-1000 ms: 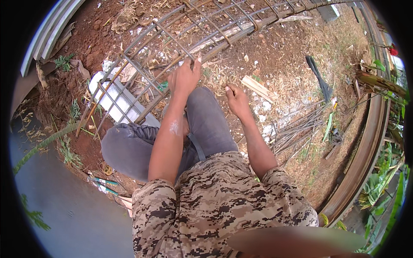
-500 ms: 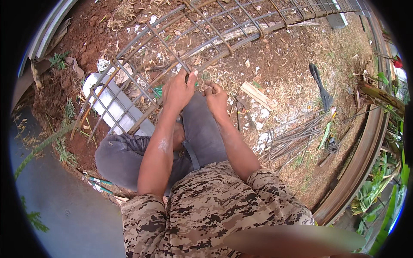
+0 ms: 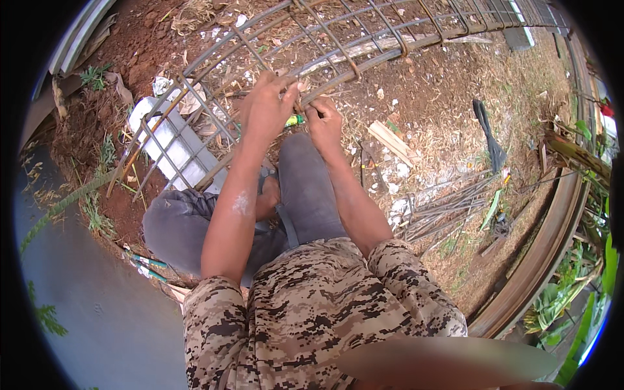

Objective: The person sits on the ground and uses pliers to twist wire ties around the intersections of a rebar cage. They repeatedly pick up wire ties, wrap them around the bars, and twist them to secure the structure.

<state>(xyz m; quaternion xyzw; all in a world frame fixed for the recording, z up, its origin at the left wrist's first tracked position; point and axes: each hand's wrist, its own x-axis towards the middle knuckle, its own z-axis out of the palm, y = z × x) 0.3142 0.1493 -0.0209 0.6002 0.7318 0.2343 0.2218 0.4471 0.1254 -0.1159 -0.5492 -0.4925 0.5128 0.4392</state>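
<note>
A long rebar cage (image 3: 383, 56) of rusty bars and square stirrups runs from the left, across the top, to the far right. My left hand (image 3: 265, 112) is closed around its near side, where a stirrup meets a long bar. Close to its right, my right hand (image 3: 325, 123) has thumb and forefinger pinched together against the near long bar. Anything between those fingertips is too small to make out. A green and yellow object (image 3: 295, 120) shows just below the bar, between my hands.
A pale board (image 3: 185, 156) lies beneath the cage's left end. Right of my knee are split wood pieces (image 3: 393, 144), a bundle of thin rods (image 3: 448, 205) and a dark bundle of wire (image 3: 489, 136). A long brown beam (image 3: 539, 260) borders the right side.
My right hand has moved up to the bar beside my left hand, and its fingers have pinched together. My left hand remains on the cage. The green and yellow object shows more.
</note>
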